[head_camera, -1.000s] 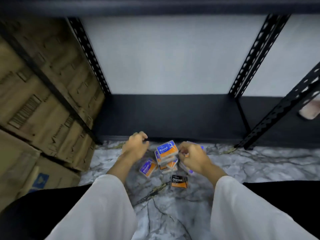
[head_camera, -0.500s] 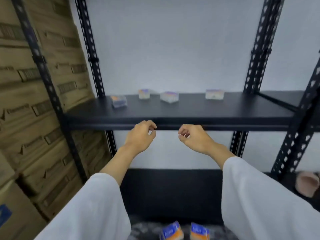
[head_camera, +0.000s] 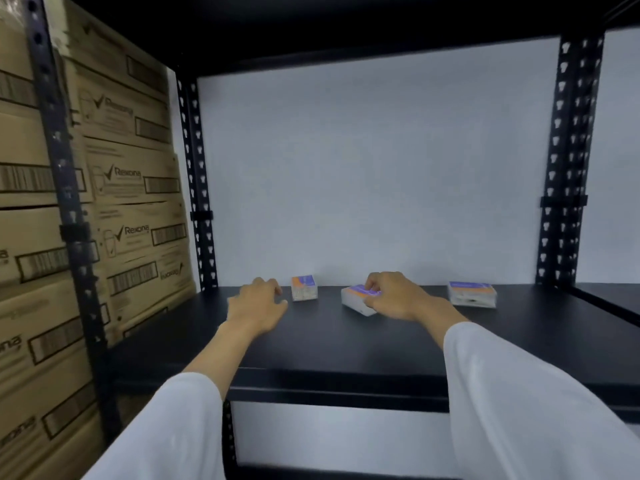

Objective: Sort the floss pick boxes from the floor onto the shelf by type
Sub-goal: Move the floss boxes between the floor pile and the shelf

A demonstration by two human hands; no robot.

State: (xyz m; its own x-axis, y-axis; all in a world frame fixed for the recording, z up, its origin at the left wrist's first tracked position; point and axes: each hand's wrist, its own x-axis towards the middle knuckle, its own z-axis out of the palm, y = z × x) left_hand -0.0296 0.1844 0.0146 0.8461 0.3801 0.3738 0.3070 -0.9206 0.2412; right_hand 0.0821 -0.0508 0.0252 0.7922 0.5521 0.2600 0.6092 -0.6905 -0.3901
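Three floss pick boxes show on the black shelf (head_camera: 346, 341) near the back wall. A small upright box with an orange and purple label (head_camera: 304, 288) stands left of centre. My right hand (head_camera: 394, 297) grips a tilted clear box with a purple label (head_camera: 356, 299), fingers on its top and thumb at its near side. A third box (head_camera: 471, 294) lies flat to the right, untouched. My left hand (head_camera: 258, 304) rests on the shelf just left of the upright box, fingers curved down. Anything beneath its palm is hidden.
Stacked cardboard cartons (head_camera: 131, 188) fill the bay to the left, behind a black perforated upright (head_camera: 62, 188). Two more uprights (head_camera: 197, 174) (head_camera: 568, 161) stand at the back corners. A dark shelf board (head_camera: 346, 29) hangs overhead. The wall behind is white.
The view rose from the floor pile to the shelf. Both hands, empty in front of the shelf edge half a second ago, reached onto it, and my right hand took hold of the purple-label box.
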